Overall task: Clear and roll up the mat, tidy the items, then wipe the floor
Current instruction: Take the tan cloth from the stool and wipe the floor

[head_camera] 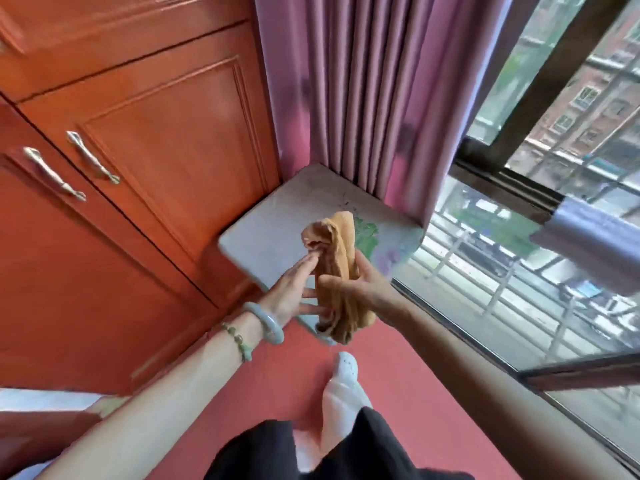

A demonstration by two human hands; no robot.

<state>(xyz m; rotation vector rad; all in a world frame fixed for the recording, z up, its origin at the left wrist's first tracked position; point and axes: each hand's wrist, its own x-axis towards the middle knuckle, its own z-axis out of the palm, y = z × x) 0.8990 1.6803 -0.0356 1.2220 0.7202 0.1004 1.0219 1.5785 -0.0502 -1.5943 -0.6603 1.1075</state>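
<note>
above the red floor (398, 393), your right hand (360, 289) grips the cloth (341, 271); left hand (294, 292) (fingers spread wide) should bunch it before wiping.

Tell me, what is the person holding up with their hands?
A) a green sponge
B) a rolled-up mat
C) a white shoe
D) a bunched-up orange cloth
D: the right hand is wrapped around a bunched-up orange cloth, and the open left hand touches it with its fingertips.
</note>
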